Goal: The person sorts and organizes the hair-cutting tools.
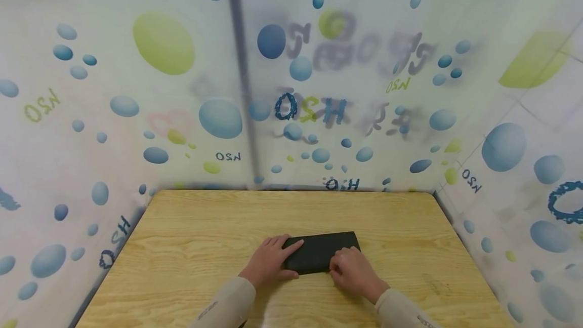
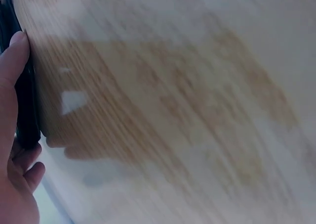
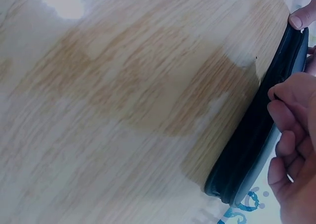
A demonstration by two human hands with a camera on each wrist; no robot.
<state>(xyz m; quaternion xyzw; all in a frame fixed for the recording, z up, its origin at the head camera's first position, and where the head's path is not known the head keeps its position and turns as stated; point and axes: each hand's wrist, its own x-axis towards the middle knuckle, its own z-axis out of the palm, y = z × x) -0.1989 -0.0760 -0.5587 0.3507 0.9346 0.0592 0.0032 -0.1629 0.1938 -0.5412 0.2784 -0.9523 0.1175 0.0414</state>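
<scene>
A flat black zip case [image 1: 319, 253] lies lengthwise on the wooden table, its far right corner tilted slightly away. My left hand [image 1: 268, 261] grips its left end, thumb at the near edge and fingers over the top. In the left wrist view the thumb presses the side of the case [image 2: 26, 103]. My right hand [image 1: 354, 271] is at the near edge, right of the middle, with fingers curled. The right wrist view shows thumb and forefinger pinching a small dark tab, seemingly the zipper pull [image 3: 277, 96], at the edge of the case [image 3: 242, 140]. Most of the tab is hidden.
The light wooden table [image 1: 209, 216] extends around the case on all sides. Behind it and at both sides stand pale walls [image 1: 182, 95] printed with blue and green bubbles. Light reflects off the tabletop in both wrist views.
</scene>
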